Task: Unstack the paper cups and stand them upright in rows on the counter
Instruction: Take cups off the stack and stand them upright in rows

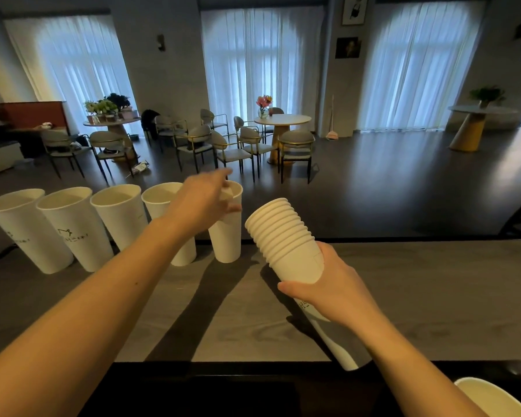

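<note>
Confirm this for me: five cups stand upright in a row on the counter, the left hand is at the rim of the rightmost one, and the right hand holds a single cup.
One detail is wrong. The head view shows the right hand holding a nested stack of cups, not a single cup. The rest holds: five cups stand upright in a row on the counter, and the left hand is at the rim of the rightmost cup.

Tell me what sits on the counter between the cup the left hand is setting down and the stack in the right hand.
Nothing: the head view shows only bare counter and shadow between the cup under the left hand and the stack gripped by the right hand.
</note>
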Demonstrator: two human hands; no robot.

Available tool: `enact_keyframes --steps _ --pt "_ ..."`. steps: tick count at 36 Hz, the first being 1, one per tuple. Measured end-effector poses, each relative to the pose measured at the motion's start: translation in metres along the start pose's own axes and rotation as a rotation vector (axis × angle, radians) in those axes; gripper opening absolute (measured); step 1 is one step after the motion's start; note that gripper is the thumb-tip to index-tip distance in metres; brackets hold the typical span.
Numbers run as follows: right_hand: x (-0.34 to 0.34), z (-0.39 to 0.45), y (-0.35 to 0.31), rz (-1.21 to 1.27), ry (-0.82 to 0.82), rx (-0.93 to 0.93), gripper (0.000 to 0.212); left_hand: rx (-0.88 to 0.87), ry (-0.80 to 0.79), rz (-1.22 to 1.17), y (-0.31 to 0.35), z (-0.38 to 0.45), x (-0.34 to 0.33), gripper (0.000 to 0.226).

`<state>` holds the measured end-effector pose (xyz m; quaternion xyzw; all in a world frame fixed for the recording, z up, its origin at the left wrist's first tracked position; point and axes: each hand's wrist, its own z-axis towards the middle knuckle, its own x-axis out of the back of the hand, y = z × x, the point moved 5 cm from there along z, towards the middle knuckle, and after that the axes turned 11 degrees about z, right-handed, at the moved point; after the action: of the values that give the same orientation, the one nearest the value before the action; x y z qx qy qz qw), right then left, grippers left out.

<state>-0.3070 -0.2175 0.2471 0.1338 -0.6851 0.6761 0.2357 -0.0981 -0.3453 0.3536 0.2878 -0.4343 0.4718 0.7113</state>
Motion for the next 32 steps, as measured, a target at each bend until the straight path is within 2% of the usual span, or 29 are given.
enact_keyframes --steps 2,3,5,7,9,14,20,23,27,29,32 --pt "-0.001 -0.001 -0.003 0.005 0.0 0.013 0.095 0.0 0.157 -0.144 0.009 -0.005 0.02 0.054" --pt "-0.001 -0.001 -0.005 0.007 0.001 0.021 0.096 0.003 0.149 -0.254 0.014 -0.007 0.025 0.043" --pt "-0.002 -0.001 -0.008 0.008 -0.005 0.04 0.097 -0.01 -0.09 -0.524 0.029 -0.016 0.026 0.033" --pt "-0.003 -0.003 -0.012 -0.002 -0.011 0.06 0.096 -0.042 -0.368 -0.638 0.042 -0.026 0.023 0.031" --pt "-0.002 -0.005 -0.016 -0.019 -0.007 0.079 0.096 -0.087 -0.442 -0.613 0.044 -0.031 0.025 0.026" --pt "0.004 -0.016 -0.026 -0.05 0.006 0.11 0.097 -0.038 -0.414 -0.67 0.04 -0.03 0.038 0.017" --pt "0.022 -0.03 -0.026 -0.094 0.032 0.128 0.099 0.052 -0.266 -0.634 0.046 -0.023 0.063 0.021" --pt "0.042 -0.033 -0.022 -0.116 0.059 0.105 0.099 0.119 -0.07 -0.61 0.045 -0.011 0.086 0.021" --pt "0.077 -0.033 -0.011 -0.211 0.101 0.04 0.101 0.172 0.255 -0.439 0.049 0.003 0.108 0.029" --pt "0.092 -0.031 -0.005 -0.238 0.111 0.022 0.101 0.139 0.263 -0.329 0.064 0.006 0.097 0.026" --pt "0.103 -0.03 0.003 -0.242 0.098 0.014 0.102 0.05 0.088 -0.116 0.093 0.004 0.055 0.021"
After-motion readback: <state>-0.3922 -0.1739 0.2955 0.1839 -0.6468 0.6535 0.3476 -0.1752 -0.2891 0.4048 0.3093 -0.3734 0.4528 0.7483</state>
